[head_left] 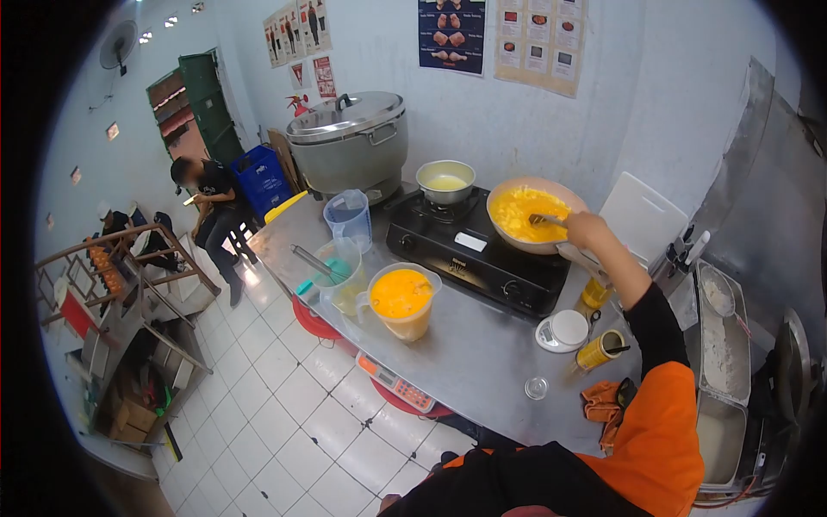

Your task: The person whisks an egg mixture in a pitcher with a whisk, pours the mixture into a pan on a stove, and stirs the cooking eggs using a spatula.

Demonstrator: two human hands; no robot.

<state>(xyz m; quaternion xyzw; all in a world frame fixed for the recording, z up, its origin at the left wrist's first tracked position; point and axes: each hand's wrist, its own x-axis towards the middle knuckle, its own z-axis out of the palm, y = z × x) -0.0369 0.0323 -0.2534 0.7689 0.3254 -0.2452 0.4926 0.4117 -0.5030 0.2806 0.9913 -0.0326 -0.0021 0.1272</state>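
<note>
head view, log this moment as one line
right hand holds utensil in pan | pan on stove, yellow food inside | jug on table, orange liquid inside

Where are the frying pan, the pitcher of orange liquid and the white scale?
Frying pan [561,192]: head view, bare inner wall at the far right.
Pitcher [411,327]: head view, front wall below the liquid.
White scale [568,327]: head view, round top.

Lumpy yellow egg [515,212] in beige pan [556,191] on stove [431,245]; spatula [549,221] inside.

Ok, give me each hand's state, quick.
Right hand: closed, holding the spatula.
Left hand: only a sliver shows at the bottom edge; grip can't be told.
</note>
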